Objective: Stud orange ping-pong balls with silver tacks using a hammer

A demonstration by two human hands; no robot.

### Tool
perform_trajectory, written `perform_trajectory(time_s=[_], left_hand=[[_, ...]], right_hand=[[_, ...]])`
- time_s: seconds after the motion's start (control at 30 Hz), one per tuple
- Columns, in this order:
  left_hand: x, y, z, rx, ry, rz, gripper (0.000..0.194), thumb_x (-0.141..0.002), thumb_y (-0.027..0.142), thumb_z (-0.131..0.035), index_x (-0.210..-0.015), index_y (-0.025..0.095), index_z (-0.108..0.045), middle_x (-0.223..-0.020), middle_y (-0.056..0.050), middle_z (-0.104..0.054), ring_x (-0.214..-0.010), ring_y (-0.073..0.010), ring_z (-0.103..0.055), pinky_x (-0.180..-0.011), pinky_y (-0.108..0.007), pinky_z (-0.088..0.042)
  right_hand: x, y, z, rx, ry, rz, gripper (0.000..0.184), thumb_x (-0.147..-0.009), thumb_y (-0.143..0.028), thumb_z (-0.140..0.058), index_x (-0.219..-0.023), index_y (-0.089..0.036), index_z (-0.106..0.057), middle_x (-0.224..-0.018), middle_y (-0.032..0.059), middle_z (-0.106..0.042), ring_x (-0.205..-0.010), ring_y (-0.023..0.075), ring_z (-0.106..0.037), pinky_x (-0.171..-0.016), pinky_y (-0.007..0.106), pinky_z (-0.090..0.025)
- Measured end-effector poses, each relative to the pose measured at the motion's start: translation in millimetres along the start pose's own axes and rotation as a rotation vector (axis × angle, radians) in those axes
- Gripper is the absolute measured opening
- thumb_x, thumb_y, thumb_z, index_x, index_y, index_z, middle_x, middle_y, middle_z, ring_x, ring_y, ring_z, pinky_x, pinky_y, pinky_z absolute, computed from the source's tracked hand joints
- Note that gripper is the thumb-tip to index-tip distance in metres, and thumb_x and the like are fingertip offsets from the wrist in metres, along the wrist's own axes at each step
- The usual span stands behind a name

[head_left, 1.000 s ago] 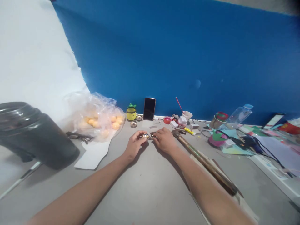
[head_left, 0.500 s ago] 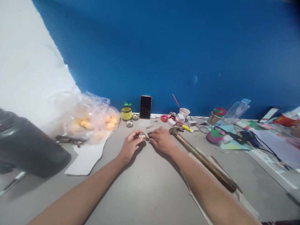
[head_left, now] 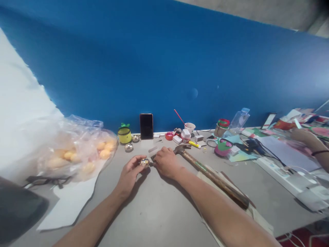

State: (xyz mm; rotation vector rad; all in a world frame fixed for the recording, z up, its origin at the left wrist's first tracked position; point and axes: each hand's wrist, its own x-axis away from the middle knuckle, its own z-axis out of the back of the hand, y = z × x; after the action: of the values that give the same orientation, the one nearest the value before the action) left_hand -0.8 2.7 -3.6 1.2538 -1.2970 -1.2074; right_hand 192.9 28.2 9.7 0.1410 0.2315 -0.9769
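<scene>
My left hand [head_left: 132,173] is closed, pinching a small mirrored ball [head_left: 144,162] between thumb and fingers just over the grey tabletop. Beside it, my right hand [head_left: 166,162] lies with fingers curled down over a dark, slim tool [head_left: 153,158] whose kind I cannot tell. The tool's end is close to the ball; whether they touch is unclear. Two similar mirrored balls [head_left: 129,147] sit farther back on the left. A hammer [head_left: 209,175] with a worn wooden handle lies to the right, its head just beyond my right hand, its handle partly on a beige cloth.
A phone [head_left: 146,126] leans on the blue wall. Bags of orange fruit [head_left: 84,151] and a dark cylinder [head_left: 20,209] stand left. At the right are a white cup [head_left: 189,127], a yellow tube [head_left: 194,144], a plastic bottle [head_left: 239,120], a power strip [head_left: 285,178] and another person's hand [head_left: 305,139].
The view has swung to the right, so everything sits farther left in it and the other person's hand shows more. Both my hands keep nearly the same pose around the ball.
</scene>
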Motion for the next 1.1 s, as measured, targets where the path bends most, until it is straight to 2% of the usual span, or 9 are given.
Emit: perform_trajectory(time_s=[0.2, 0.37, 0.47, 0.63, 0.77, 1.0, 1.1], left_hand=[[0.7, 4.2, -2.0, -0.03, 0.028, -0.003, 0.044, -0.069, 0.047, -0.086, -0.101, 0.021, -0.073, -0.091, -0.006, -0.074, -0.077, -0.0203, -0.065, -0.073, -0.033, -0.05], [-1.8, -2.7, -0.2, -0.01, 0.017, -0.009, 0.041, -0.072, 0.044, -0.085, -0.103, 0.021, -0.073, -0.09, -0.005, -0.074, -0.076, -0.0192, -0.065, -0.074, -0.033, -0.05], [-1.8, -4.4, 0.1, 0.001, 0.007, -0.01, 0.039, -0.073, 0.042, -0.083, -0.104, 0.02, -0.072, -0.09, -0.005, -0.074, -0.076, -0.0185, -0.065, -0.074, -0.033, -0.05], [0.3, 0.9, -2.9, 0.0, 0.016, -0.008, 0.04, -0.07, 0.042, -0.084, -0.101, 0.019, -0.073, -0.086, -0.007, -0.074, -0.075, -0.0205, -0.066, -0.07, -0.033, -0.05], [0.9, 3.0, -4.5, 0.005, 0.015, -0.01, 0.038, -0.069, 0.041, -0.084, -0.099, 0.019, -0.073, -0.086, -0.006, -0.074, -0.073, -0.019, -0.064, -0.069, -0.032, -0.05], [0.1, 1.1, -5.0, 0.011, 0.009, -0.014, 0.037, -0.07, 0.039, -0.083, -0.099, 0.019, -0.073, -0.086, -0.005, -0.074, -0.073, -0.0186, -0.063, -0.069, -0.033, -0.05], [-0.3, 0.0, -4.6, 0.013, 0.006, -0.022, 0.038, -0.07, 0.041, -0.084, -0.101, 0.02, -0.073, -0.089, -0.006, -0.074, -0.075, -0.0188, -0.064, -0.07, -0.032, -0.05]], right_hand=[[2.0, 0.5, 1.2, -0.079, 0.068, -0.03, 0.021, -0.097, -0.035, -0.063, -0.098, -0.017, -0.074, -0.106, 0.0118, -0.074, -0.109, 0.0296, -0.055, -0.09, 0.041, -0.041], [1.5, 10.5, -1.4, -0.368, 0.22, -0.171, 0.005, -0.092, -0.022, -0.071, -0.093, -0.02, -0.076, -0.099, 0.0067, -0.076, -0.102, 0.0244, -0.06, -0.093, 0.035, -0.044], [-0.4, 18.4, -7.3, -0.475, 0.248, -0.244, 0.006, -0.088, -0.015, -0.073, -0.088, -0.02, -0.076, -0.096, 0.0049, -0.076, -0.1, 0.023, -0.062, -0.093, 0.033, -0.045], [-1.5, 21.2, -12.0, -0.461, 0.221, -0.213, 0.007, -0.091, -0.016, -0.072, -0.088, -0.021, -0.076, -0.095, 0.0047, -0.076, -0.098, 0.0222, -0.061, -0.091, 0.033, -0.043], [-1.7, 17.2, -10.1, -0.421, 0.197, -0.17, 0.004, -0.09, -0.018, -0.075, -0.088, -0.021, -0.077, -0.092, 0.0047, -0.075, -0.097, 0.0221, -0.06, -0.088, 0.033, -0.042], [-0.8, 14.8, -4.5, -0.438, 0.217, -0.2, 0.01, -0.091, -0.025, -0.075, -0.082, -0.021, -0.074, -0.086, 0.0033, -0.074, -0.091, 0.0213, -0.06, -0.081, 0.031, -0.041], [0.6, 16.7, -3.6, -0.484, 0.265, -0.278, 0.012, -0.09, -0.027, -0.075, -0.079, -0.022, -0.072, -0.08, 0.0023, -0.072, -0.086, 0.02, -0.06, -0.076, 0.03, -0.04]])
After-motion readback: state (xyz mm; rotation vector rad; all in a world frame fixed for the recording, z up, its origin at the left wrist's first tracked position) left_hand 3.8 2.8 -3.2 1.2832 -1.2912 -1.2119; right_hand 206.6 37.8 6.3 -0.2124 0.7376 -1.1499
